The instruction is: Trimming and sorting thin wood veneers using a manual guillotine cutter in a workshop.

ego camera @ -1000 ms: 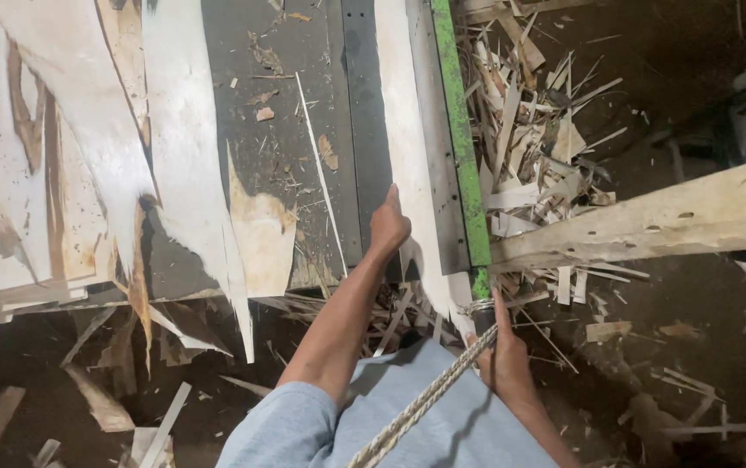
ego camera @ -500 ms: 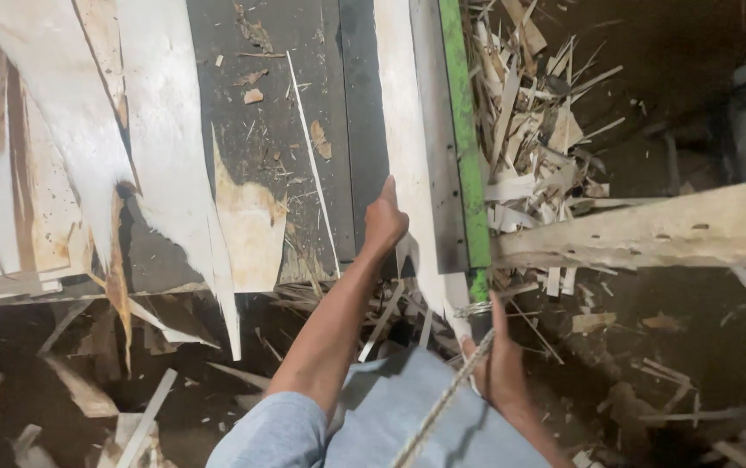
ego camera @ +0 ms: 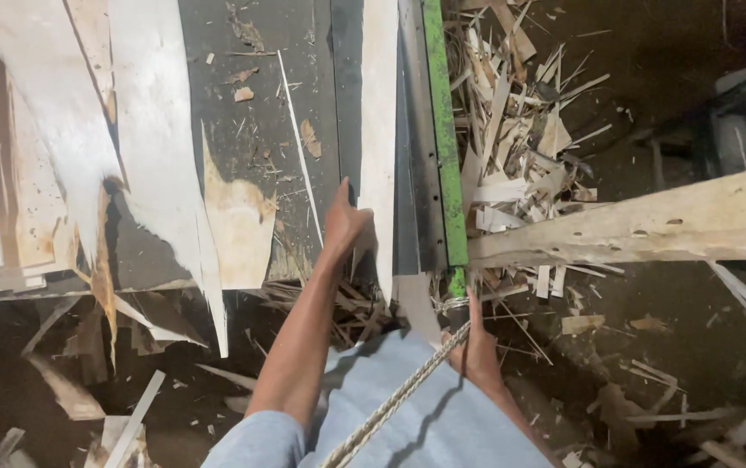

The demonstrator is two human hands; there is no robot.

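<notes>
Strip [ego camera: 379, 139] runs straight up-frame, beside the green rail [ego camera: 442, 130].
Our left hand [ego camera: 344, 222] touches its near end, fingers loose; right hand [ego camera: 477, 351] low, grip unclear.

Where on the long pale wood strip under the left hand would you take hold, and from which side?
Probably its near end, from the left, where the left hand already rests. The strip lies flat and lengthwise against the dark rail on its right, blocking that side.

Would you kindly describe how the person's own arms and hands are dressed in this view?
Both hands are bare, with no gloves, rings or watch visible. The left hand belongs to an arm bare to above the elbow, where a light blue short sleeve begins. The right hand shows a bare wrist; its sleeve is hidden.
</notes>
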